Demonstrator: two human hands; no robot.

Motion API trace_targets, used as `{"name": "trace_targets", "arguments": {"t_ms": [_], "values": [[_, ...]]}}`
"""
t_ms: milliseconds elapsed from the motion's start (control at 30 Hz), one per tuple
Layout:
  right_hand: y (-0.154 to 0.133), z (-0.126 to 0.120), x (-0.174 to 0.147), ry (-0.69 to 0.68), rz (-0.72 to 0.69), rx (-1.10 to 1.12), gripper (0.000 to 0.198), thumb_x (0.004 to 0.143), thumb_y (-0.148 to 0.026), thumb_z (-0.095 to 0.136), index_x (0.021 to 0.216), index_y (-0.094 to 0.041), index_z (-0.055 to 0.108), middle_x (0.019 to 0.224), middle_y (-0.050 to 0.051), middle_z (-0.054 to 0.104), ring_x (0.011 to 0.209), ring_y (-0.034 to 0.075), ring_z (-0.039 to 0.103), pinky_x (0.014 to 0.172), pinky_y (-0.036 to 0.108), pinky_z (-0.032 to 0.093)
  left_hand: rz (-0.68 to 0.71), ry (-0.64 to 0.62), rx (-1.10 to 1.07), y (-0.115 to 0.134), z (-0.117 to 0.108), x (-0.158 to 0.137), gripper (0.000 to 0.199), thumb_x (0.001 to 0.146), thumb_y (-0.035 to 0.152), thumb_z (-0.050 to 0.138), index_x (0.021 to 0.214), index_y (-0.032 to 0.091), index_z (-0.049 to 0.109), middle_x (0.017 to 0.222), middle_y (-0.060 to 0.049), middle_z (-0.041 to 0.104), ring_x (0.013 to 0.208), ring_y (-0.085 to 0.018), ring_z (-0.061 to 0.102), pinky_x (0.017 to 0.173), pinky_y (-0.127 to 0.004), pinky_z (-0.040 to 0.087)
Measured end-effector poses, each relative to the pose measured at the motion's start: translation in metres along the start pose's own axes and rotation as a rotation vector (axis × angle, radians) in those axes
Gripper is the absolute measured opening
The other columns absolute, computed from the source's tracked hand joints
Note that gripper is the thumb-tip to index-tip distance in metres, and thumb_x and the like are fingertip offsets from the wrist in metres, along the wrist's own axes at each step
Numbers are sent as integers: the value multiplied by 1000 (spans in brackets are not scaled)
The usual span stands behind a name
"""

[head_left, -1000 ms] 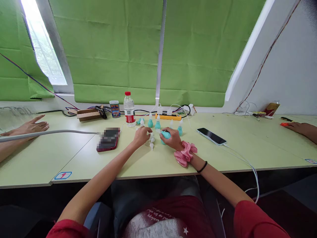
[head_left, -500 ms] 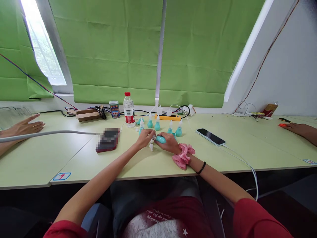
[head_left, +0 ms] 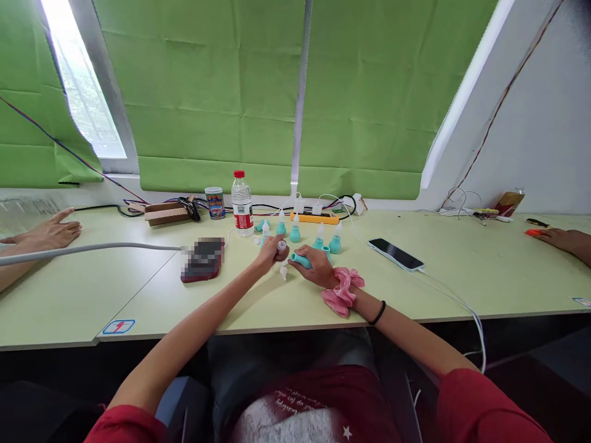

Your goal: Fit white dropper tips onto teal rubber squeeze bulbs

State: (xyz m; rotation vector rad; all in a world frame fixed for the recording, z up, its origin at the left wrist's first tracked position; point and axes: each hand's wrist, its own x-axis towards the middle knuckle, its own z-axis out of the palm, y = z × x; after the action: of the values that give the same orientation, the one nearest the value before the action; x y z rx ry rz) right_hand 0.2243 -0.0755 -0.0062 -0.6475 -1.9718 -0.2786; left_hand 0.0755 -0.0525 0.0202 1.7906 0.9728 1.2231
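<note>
My left hand (head_left: 271,251) is closed around a clear, round plastic connector (head_left: 281,245) whose end faces me. A hand's breadth to the right, my right hand (head_left: 317,266) wraps round a teal nasal aspirator bulb (head_left: 301,260), its open mouth pointing left. The connector and the bulb are apart. On the table below my left hand lies a small white nozzle tip (head_left: 284,272). Several teal aspirators with whitish tips stand beyond my hands, among them one at the right (head_left: 335,242) and one in the middle (head_left: 295,232). Beside the right ones is a tipless bulb (head_left: 327,253).
A water bottle (head_left: 242,209) and a printed can (head_left: 215,203) stand at the back left, near a cardboard box (head_left: 166,213). An orange power strip (head_left: 314,218) lies behind the aspirators. A phone (head_left: 396,254) on a cable lies right. Other people's hands (head_left: 58,232) rest at both sides.
My hands have moved slightly apart. The clear connector has come away from the bulb's mouth and turned to face me in my left hand.
</note>
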Motion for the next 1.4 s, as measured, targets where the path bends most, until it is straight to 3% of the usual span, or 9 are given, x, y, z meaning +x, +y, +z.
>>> {"name": "trace_targets", "arguments": {"t_ms": [133,200,300,400,600,867,1067,1167,1400], "values": [[2,-4,2,214,26,-21,22,73,-37,55,83,-20,47,75,5,59,69,15,58,60,27,47,230,57,610,-4,-5,-2,44,85,37,22,50,17,39,50,-3,44,52,-13,43,55,-27,35],[2,-5,2,219,55,-37,23,72,-37,56,83,-19,47,74,5,59,66,15,57,59,27,46,358,-26,921,-11,-2,-5,34,84,33,27,65,15,49,68,-8,51,69,-18,46,66,-31,36],[2,-9,4,201,83,-43,22,73,-38,54,83,-19,48,74,5,59,65,15,57,59,26,45,365,-148,1150,-23,5,-10,25,83,26,30,89,13,50,91,-13,50,84,-23,43,69,-36,37],[8,-20,12,239,136,-76,20,75,-37,52,81,-18,49,74,4,58,66,14,55,62,26,44,341,-217,1165,-31,8,-11,27,84,25,28,101,14,46,97,-13,47,87,-23,42,69,-36,38],[45,-56,15,329,312,-200,23,71,-40,55,72,-16,57,73,4,55,65,14,51,62,26,43,385,-167,1176,-30,11,-15,39,84,41,27,114,20,42,120,-12,38,104,-28,37,80,-43,34],[72,-81,-21,83,439,-202,26,64,-40,59,65,-14,63,57,2,54,48,10,44,49,22,38,347,-218,1213,-32,16,-11,36,86,28,25,117,15,39,115,-14,45,106,-23,41,84,-37,35],[78,-75,-25,-151,661,-340,27,61,-42,58,66,-16,65,65,3,61,57,14,54,56,24,41,448,-265,1281,-38,9,-7,42,79,9,31,121,10,33,125,-17,36,114,-25,35,87,-37,34],[77,-76,-26,-240,765,-331,29,61,-45,58,70,-19,64,65,2,62,60,15,55,57,25,40,480,-288,1247,-40,6,-6,42,81,12,29,122,8,31,121,-17,40,112,-24,37,86,-36,36],[97,-74,-20,70,801,-386,65,56,-55,58,106,-14,50,92,9,58,69,17,55,57,27,40,420,-257,1203,-34,11,-11,42,87,29,20,124,12,32,120,-17,41,111,-25,39,84,-40,37]]}}
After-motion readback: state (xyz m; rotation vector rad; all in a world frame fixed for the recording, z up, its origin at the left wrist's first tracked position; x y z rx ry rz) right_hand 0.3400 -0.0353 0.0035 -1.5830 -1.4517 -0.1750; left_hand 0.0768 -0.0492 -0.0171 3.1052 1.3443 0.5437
